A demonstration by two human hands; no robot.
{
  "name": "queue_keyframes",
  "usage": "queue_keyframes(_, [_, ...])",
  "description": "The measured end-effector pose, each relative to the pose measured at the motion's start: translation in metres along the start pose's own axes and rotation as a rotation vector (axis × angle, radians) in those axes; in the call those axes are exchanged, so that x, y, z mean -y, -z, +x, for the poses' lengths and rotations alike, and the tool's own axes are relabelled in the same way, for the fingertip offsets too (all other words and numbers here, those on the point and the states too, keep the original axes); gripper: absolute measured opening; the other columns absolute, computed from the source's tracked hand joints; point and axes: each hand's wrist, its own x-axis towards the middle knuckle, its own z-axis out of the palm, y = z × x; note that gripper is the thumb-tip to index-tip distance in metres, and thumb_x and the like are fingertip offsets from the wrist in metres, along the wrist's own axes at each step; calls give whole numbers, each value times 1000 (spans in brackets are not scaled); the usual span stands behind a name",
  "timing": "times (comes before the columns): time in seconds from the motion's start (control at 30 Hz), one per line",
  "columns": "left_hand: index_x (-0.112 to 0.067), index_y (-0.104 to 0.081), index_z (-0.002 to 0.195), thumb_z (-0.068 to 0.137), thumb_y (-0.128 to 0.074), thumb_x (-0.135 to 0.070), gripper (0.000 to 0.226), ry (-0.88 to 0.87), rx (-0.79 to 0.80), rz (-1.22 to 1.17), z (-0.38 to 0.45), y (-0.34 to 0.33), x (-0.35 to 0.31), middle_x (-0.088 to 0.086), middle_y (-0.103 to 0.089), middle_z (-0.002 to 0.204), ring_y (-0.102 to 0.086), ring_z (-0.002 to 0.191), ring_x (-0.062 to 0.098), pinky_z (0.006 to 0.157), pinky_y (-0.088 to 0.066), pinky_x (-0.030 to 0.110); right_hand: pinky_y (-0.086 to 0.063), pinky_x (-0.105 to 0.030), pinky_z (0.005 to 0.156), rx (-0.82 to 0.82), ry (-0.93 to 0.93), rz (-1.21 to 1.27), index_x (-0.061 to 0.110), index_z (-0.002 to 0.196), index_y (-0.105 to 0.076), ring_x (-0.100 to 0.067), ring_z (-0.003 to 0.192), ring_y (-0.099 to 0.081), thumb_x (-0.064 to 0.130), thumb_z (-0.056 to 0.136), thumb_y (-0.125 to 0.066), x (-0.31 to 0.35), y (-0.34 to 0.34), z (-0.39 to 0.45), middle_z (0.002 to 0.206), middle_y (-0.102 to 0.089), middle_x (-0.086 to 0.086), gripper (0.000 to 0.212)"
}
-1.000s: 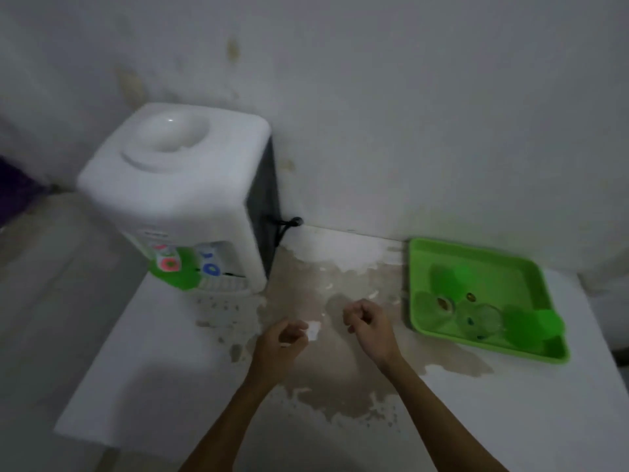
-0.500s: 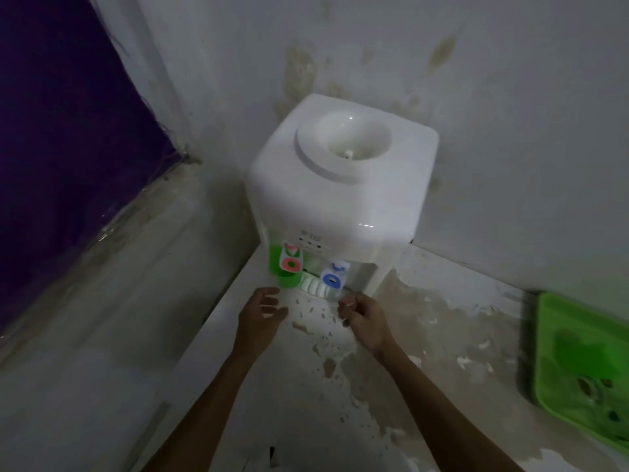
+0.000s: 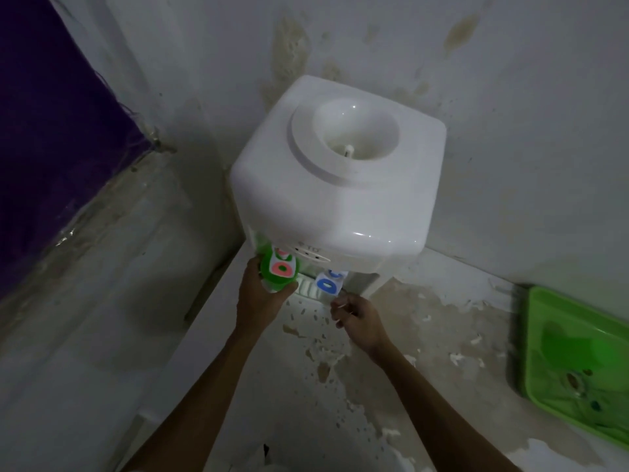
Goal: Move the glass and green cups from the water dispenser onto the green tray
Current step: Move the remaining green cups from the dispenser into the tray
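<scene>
A white water dispenser (image 3: pixel 340 199) stands against the wall on a worn white counter. Under its red tap sits a green cup (image 3: pixel 266 271), and my left hand (image 3: pixel 258 303) is wrapped around it from the near side. Under the blue tap (image 3: pixel 327 283) a clear glass cup (image 3: pixel 340 297) is barely visible. My right hand (image 3: pixel 357 318) has its fingers curled at the glass's near rim. The green tray (image 3: pixel 531 338) lies at the right edge, apart from both hands.
Blurred green cups (image 3: pixel 571 345) and a clear glass (image 3: pixel 575 383) lie in the tray. The counter's paint is peeled and stained between dispenser and tray. A wall rises behind, and a dark purple surface (image 3: pixel 51 131) fills the left.
Both hands moved from the middle of the counter up to the dispenser taps. My left hand closed around the green cup, and my right hand reached the glass. The view turned left.
</scene>
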Motion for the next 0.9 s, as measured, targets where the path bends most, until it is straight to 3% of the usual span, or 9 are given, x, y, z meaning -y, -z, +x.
queue_keyframes(0.07, [-22,-52,132,64,-92,-21,79,11,32,-20,-5,0,0,-1,-65,127,-63,112,17,93,-56,35,-56,-33,72,14,-17,-9,14,93,-68,-18,72,-66,7,90,-57,-3,-1,-2,88,-71,-5,13])
queue_keyframes(0.2, [-24,-52,129,66,-91,-19,74,32,87,-21,-26,4,-2,-7,-64,116,-61,98,1,71,-50,10,-56,-30,71,37,-57,-3,9,95,-70,-17,71,-66,6,89,-56,-11,-4,-10,91,-73,-10,15])
queue_keyframes(0.33, [-33,-53,120,64,-91,-20,69,79,133,12,-59,2,12,-10,-64,111,-61,96,5,68,-47,15,-47,-12,53,16,-121,119,4,95,-70,-16,66,-63,2,88,-56,-21,-3,-23,88,-71,-12,16])
queue_keyframes(0.43, [-37,-53,118,63,-92,-20,70,92,222,40,-87,-6,21,-18,-63,110,-61,99,-1,66,-49,11,-48,-19,56,24,-205,281,11,92,-70,-16,67,-61,8,91,-56,-36,1,-40,84,-69,-8,14])
queue_keyframes(0.6, [-45,-57,112,62,-91,-27,63,28,357,74,-124,-38,19,-14,-69,107,-66,93,-4,71,-54,15,-43,-29,63,-55,-351,519,16,90,-68,-19,68,-54,15,94,-55,-59,19,-76,78,-62,-8,13])
queue_keyframes(0.7, [-47,-58,109,63,-91,-26,60,-20,444,79,-143,-74,5,-11,-71,108,-68,97,5,76,-56,21,-38,-28,59,-67,-387,641,20,81,-66,-20,68,-49,17,93,-53,-74,41,-102,84,-55,-12,19])
queue_keyframes(0.77, [-46,-58,113,61,-91,-31,63,-43,497,68,-154,-99,-4,-10,-70,114,-67,105,8,83,-57,26,-41,-29,61,-68,-420,747,20,84,-73,-22,70,-53,29,93,-53,-82,58,-114,87,-60,-14,24])
queue_keyframes(0.83, [-45,-56,114,60,-90,-35,65,-77,578,76,-177,-135,-22,-9,-68,116,-66,106,8,85,-57,28,-52,-36,73,-111,-450,873,19,99,-77,-27,80,-65,44,93,-53,-104,89,-131,90,-71,-14,36])
queue_keyframes(0.9, [-45,-55,113,63,-92,-29,64,-100,602,63,-186,-155,-30,-12,-69,113,-66,104,4,81,-55,20,-54,-44,90,-120,-468,958,12,109,-75,-30,92,-70,52,92,-52,-114,105,-136,98,-75,-13,49])
